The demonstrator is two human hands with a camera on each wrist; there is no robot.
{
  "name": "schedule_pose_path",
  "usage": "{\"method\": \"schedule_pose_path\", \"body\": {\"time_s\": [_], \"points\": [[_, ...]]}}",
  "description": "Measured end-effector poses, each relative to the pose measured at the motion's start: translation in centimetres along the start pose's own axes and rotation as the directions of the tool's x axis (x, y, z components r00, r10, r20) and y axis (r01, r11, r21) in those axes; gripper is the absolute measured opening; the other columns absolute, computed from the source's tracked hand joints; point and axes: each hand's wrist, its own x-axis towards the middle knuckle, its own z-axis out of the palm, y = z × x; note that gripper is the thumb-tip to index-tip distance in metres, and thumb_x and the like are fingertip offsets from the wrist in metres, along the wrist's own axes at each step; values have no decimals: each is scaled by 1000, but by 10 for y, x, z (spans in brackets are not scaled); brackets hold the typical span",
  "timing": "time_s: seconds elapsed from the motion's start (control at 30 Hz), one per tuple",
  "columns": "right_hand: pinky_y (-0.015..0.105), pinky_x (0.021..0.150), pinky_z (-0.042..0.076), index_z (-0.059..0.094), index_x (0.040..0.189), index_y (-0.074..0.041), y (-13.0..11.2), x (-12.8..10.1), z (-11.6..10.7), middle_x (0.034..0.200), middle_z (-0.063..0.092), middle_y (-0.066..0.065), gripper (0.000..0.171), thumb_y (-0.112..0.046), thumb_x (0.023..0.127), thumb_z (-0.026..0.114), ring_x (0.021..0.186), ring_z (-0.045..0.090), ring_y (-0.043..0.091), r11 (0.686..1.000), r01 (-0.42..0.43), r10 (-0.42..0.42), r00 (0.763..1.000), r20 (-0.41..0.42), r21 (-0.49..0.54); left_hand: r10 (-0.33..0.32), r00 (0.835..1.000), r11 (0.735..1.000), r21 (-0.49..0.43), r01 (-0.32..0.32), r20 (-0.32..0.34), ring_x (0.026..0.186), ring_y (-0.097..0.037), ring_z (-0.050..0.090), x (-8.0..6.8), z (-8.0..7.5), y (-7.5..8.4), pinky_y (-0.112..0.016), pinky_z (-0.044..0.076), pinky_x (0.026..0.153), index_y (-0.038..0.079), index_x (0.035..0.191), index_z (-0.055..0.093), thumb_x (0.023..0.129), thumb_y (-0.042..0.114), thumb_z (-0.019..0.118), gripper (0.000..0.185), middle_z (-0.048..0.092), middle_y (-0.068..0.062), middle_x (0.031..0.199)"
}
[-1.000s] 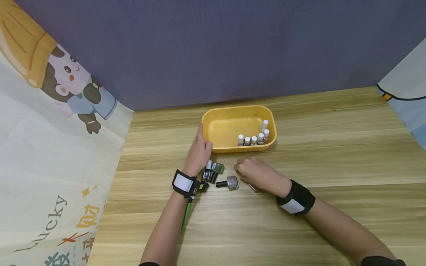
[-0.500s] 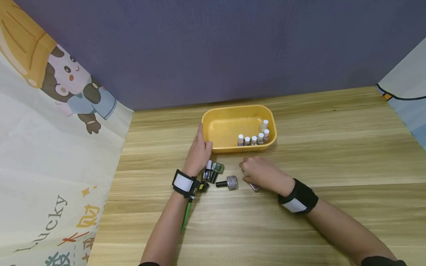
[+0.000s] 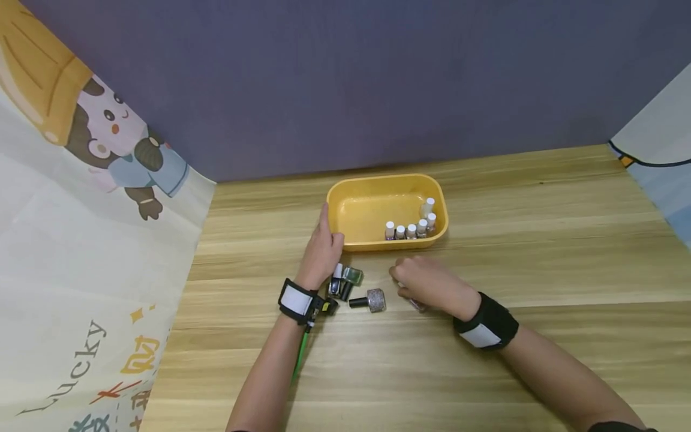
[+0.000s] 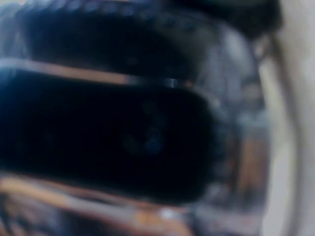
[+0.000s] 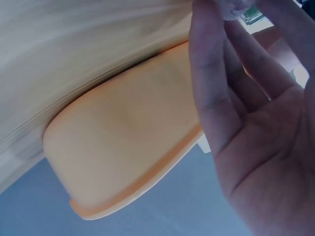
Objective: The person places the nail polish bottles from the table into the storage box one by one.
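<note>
My left hand (image 3: 318,255) rests against the left end of the yellow plastic bin (image 3: 353,246), its index finger straight along the side and its thumb at the front corner. In front of the bin, my right hand (image 3: 434,287) pinches a small nail polish bottle (image 3: 417,305) by its whitish cap end; most of the bottle is hidden under the hand. The right wrist view shows that whitish end (image 5: 231,7) between thumb and fingertips. Between the hands lie a glitter nail polish bottle (image 3: 376,300), a green one (image 3: 353,276) and a dark one with a white cap (image 3: 335,285).
Several white-capped nail polish bottles (image 3: 411,231) stand along the bin's front and right walls. A purple-grey panel (image 3: 378,84) rises behind the wooden table (image 3: 513,228). A printed cloth (image 3: 81,252) borders the left side. The left wrist view is dark and blurred.
My right hand has shifted slightly to the right and turned a little, with the nail polish bottle at its fingers. The left hand and the bin have stayed put.
</note>
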Motion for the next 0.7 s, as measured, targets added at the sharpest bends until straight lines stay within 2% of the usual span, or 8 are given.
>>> {"method": "schedule_pose_path", "body": {"time_s": [0.1, 0.37, 0.6, 0.7], "points": [[21, 49, 40, 72, 83, -6, -1, 1, -1, 70, 59, 0, 9, 2, 81, 68, 55, 48, 8, 1000, 16, -16, 1000, -13, 23, 1, 1000, 1000, -4, -1, -4, 126, -22, 45, 0, -1, 0, -40, 39, 109, 20, 161, -4, 98, 22, 41, 78, 22, -13, 164], [19, 48, 38, 69, 77, -8, -2, 2, -5, 67, 55, -4, 16, 7, 78, 64, 55, 46, 6, 997, 61, -60, 998, -26, 56, -5, 1000, 1000, -4, 5, -9, 123, -24, 46, 1, -4, 0, -41, 41, 105, 20, 161, -3, 97, 23, 40, 77, 23, -15, 163], [19, 48, 37, 70, 75, -8, -2, -2, -8, 66, 54, -4, 15, 6, 80, 65, 54, 44, 5, 994, 84, -82, 996, -43, 65, -10, 1000, 1000, 7, 10, -6, 136, -18, 40, -1, -2, 2, -39, 32, 116, 18, 161, -2, 98, 22, 41, 77, 23, -14, 163], [19, 49, 38, 71, 77, -6, -2, -3, -9, 67, 56, -4, 13, 5, 80, 68, 56, 44, 5, 993, 107, -104, 992, -67, 53, -14, 1000, 1000, 4, 14, -2, 137, -19, 39, -2, -1, 3, -39, 32, 116, 18, 161, -1, 98, 21, 42, 76, 23, -14, 163]]}}
